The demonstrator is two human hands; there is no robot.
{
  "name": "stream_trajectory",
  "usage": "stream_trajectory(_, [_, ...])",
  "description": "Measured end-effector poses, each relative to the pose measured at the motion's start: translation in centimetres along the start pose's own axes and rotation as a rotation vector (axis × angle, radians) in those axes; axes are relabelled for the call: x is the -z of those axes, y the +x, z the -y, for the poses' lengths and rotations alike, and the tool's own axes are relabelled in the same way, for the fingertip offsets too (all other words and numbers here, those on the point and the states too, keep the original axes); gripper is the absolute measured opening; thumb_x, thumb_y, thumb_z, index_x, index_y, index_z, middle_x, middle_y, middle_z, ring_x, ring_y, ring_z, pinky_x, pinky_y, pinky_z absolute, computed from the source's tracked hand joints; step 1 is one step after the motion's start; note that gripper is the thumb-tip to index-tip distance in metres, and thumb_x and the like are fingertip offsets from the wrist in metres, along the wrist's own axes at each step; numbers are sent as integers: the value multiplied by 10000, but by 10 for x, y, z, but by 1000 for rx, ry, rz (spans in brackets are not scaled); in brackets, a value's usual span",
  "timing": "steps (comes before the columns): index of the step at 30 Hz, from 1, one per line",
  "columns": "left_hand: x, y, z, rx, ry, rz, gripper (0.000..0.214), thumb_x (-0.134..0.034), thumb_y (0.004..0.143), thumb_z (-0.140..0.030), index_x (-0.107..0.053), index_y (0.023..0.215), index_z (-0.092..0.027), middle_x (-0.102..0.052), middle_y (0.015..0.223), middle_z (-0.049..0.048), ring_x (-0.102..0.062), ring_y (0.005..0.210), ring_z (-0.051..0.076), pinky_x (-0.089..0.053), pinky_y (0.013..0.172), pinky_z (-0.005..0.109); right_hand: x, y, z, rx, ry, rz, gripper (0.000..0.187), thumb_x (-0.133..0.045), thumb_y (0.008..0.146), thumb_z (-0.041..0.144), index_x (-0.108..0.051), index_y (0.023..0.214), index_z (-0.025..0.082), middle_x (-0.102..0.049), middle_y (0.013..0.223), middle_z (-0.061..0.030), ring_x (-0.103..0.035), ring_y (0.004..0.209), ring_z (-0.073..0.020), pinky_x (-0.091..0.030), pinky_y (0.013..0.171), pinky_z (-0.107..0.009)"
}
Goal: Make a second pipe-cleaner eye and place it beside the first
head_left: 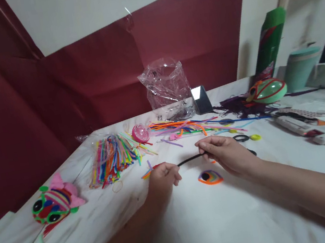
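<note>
Resting at the far left of the white table [199,224], a round, multicoloured fish-like ornament with pink fins [55,201] sits well apart from the hands, perhaps to spare it from knocks. Next comes a clear plastic packet of multicoloured fuzzy stems [115,159], its contents fanning out at the right end, which would make single stems easy to draw. Just beyond it sits a pink translucent plastic shell [141,133].

The left hand [162,176] has its fingers curled narrow, pinching one end of a thin black stem [189,159]. This stem hangs above the table between both hands, nearly straight; gripping both ends likely keeps it steady. Below it lies an orange-edged, eye-shaped piece with a black centre [210,177], apparently set down within easy reach. The right hand [221,151] holds the stem's other end between thumb and fingertips, also narrow.

Farther right, a pale green ball with red stripes [270,90] and a pale green cup [302,67] stand towards the back, seemingly leaving working room in front.
</note>
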State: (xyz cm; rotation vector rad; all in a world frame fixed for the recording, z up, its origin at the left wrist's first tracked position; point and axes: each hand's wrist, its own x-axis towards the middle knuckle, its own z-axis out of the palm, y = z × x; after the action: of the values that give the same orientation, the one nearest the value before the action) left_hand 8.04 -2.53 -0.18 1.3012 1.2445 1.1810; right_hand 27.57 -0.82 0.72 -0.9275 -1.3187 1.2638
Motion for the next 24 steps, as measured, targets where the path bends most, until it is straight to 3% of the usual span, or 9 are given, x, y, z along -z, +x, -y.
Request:
stream_trajectory(3, [9,7,-2,-110,-107,-224,132,-614,608,-254,-572,649,-136,-559,511,-36,-456,446,58,-345,479,193,-3,-2,-7,-69,-70,74,403,-681,603,538,-636,733,159,-565,574,6,-481,497,-96,-403,488,-251])
stream_trajectory(6, [19,13,-4,-137,-134,-242,138,-641,601,-238,-579,676,-141,-549,519,-42,-470,470,63,-341,485,189,-9,-6,-13,-132,-159,181,327,-700,597,464,-630,656,151,-510,473,36,-434,426,-79,-340,422,-220])
stream_trajectory(9, [19,11,-6,-74,-216,-56,156,-658,598,-232,-547,654,-137,-542,500,-35,-462,452,66,-318,467,193,-13,-12,-10,-121,-214,222,259,-674,635,406,-614,644,154,-505,500,47,-407,445,-64,-302,431,-204])
stream_trajectory(13, [7,-2,-5,64,-393,231,248,-709,565,-246,-504,652,-139,-555,504,-23,-453,417,67,-336,474,217,-16,-20,1,-47,-204,235,308,-596,716,459,-610,772,156,-569,636,12,-477,569,-94,-372,551,-239])
stream_trajectory(19, [-5,-18,-7,138,-393,541,304,-710,609,-320,-475,685,-142,-661,679,72,-498,425,83,-319,449,219,-24,-31,6,-49,-112,332,343,-533,784,479,-587,919,168,-554,612,24,-502,598,-112,-378,582,-262])
stream_trajectory(24, [-4,-21,-5,132,-356,554,213,-672,656,-283,-542,692,-119,-574,558,-1,-417,416,42,-301,445,191,-27,-32,6,8,-161,303,333,-570,760,473,-620,892,172,-594,741,-4,-480,614,-101,-393,585,-261])
